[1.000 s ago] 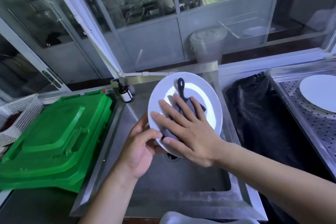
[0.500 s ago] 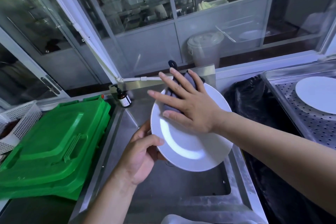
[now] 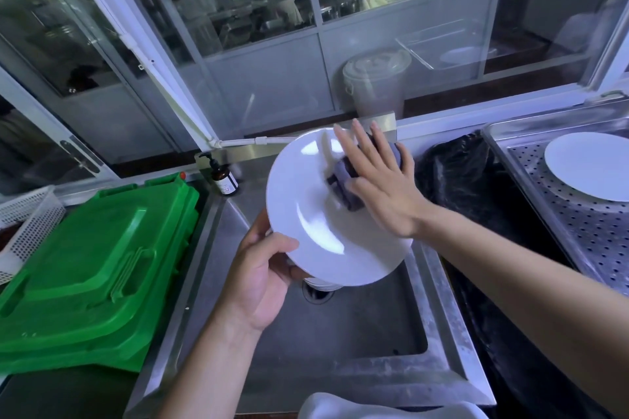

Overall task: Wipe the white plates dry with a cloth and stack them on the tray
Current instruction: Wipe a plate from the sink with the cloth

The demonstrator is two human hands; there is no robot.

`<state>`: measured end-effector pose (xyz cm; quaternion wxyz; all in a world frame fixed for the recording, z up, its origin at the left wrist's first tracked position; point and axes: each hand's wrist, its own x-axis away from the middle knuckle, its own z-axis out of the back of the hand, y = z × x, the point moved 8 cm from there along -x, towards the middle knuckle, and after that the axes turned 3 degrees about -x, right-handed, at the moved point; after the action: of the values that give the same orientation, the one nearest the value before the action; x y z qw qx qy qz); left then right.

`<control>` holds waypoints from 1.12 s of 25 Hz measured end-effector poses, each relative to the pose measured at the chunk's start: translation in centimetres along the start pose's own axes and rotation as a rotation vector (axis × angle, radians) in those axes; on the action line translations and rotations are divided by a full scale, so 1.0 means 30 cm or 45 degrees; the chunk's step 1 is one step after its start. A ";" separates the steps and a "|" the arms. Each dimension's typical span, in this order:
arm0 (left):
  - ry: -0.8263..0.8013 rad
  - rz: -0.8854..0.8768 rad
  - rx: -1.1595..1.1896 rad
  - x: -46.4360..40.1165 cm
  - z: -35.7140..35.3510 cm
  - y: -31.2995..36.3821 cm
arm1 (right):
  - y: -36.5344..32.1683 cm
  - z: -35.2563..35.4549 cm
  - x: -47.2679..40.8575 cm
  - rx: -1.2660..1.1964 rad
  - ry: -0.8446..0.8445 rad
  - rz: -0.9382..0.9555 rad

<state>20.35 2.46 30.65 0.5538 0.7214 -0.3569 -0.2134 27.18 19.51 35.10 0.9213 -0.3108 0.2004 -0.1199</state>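
So the person's got a white plate held up over the sink, tilted toward them. The left hand has the grip on the lower-left rim, thumb curled over the front edge and fingers tucked behind. The right hand is laid flat with fingers spread, pressing a dark cloth against the upper right of the plate's face. Nothing is pinched on that side, it's just palm pressure.

There's another plate lying flat on the perforated metal tray off to the right, so I'd guess stacking has started and this one is mid-wipe.

What worries me: the whole plate hangs off one hand at one edge, while the other hand pushes on the far side. That's a lever. If the rim is wet, I'd bet it could twist out of that thumb and drop into the steel basin. Something pale shows just under the plate near the drain, maybe more plates, can't really tell, so a drop could chip more than one.

Also the cloth is only pressed, not gripped, so it could slide off the top edge. And carrying the plate to the tray means crossing that black bag beside the sink.
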 end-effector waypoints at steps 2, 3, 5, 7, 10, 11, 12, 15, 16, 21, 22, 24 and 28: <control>0.003 0.014 0.034 -0.008 0.002 0.005 | -0.016 0.068 -0.011 -0.272 0.021 0.095; 0.000 0.007 0.050 -0.012 0.005 0.014 | -0.035 0.104 -0.006 -0.257 0.080 0.213; -0.011 -0.005 0.039 -0.017 0.015 0.032 | -0.058 0.141 0.021 -0.001 0.238 0.460; -0.014 -0.011 0.019 -0.018 0.030 0.052 | -0.052 0.136 0.041 0.165 0.276 0.555; -0.010 -0.069 0.017 -0.018 0.039 0.092 | -0.009 0.088 0.059 0.212 0.089 0.481; 0.003 -0.099 0.019 -0.017 0.041 0.103 | 0.006 0.070 0.074 0.208 0.046 0.441; 0.013 -0.125 0.022 -0.016 0.041 0.111 | 0.018 0.053 0.092 0.193 0.026 0.399; 0.042 -0.190 0.031 -0.020 0.041 0.115 | 0.026 -0.023 0.161 0.094 0.002 0.276; 0.057 -0.210 0.032 -0.023 0.043 0.114 | 0.022 -0.061 0.186 0.071 -0.007 0.243; 0.092 -0.237 0.053 -0.043 0.039 0.081 | -0.033 -0.164 0.286 0.067 0.288 0.173; 0.100 -0.226 0.060 -0.047 0.040 0.067 | -0.054 -0.158 0.292 0.057 0.372 0.195; 0.130 -0.193 0.099 -0.057 0.047 0.039 | -0.094 -0.156 0.295 0.016 0.412 0.256; 0.145 -0.134 0.109 -0.058 0.061 0.000 | -0.072 -0.110 0.261 -0.444 0.102 0.050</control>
<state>17.93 2.58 29.95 0.5297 0.7732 -0.2953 -0.1854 32.47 13.38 31.74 0.8469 -0.4567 0.2609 -0.0777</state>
